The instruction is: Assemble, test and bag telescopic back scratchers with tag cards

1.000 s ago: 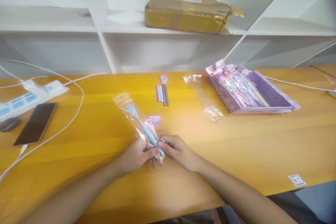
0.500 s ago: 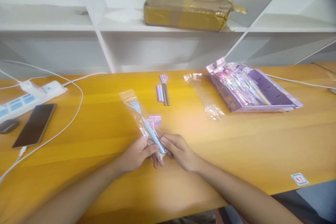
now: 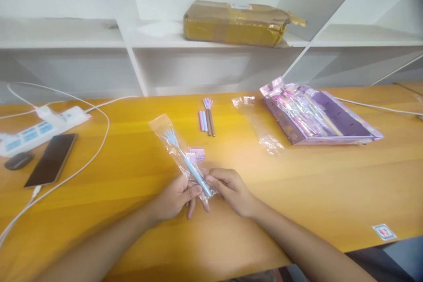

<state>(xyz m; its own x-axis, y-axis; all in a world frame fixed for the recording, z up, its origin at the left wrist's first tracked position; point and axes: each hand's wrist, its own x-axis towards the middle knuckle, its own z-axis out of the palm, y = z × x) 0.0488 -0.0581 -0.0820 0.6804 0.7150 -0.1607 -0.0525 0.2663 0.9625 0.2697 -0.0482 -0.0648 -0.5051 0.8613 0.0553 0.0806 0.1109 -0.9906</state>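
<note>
Yellow-brown wooden table (image 3: 324, 194). Light-blue claw-headed stick (image 3: 195, 172) inside clear plastic bag (image 3: 159, 124); left hand (image 3: 176, 196) and right hand (image 3: 234, 190), fingers clamped on bag's handle end. Pink-purple printed card (image 3: 199, 154) just beside bag; purple cardboard tray (image 3: 343, 140) to bag's right, white shelving (image 3: 198, 70) well behind bag.

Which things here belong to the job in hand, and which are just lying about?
Seem to belong:
- blue claw-headed stick
- clear bag around it
- similar purple claw head
- purple tray
- bagged sticks inside that

Probably just lying about:
- phone
- power strip
- cardboard box
</note>
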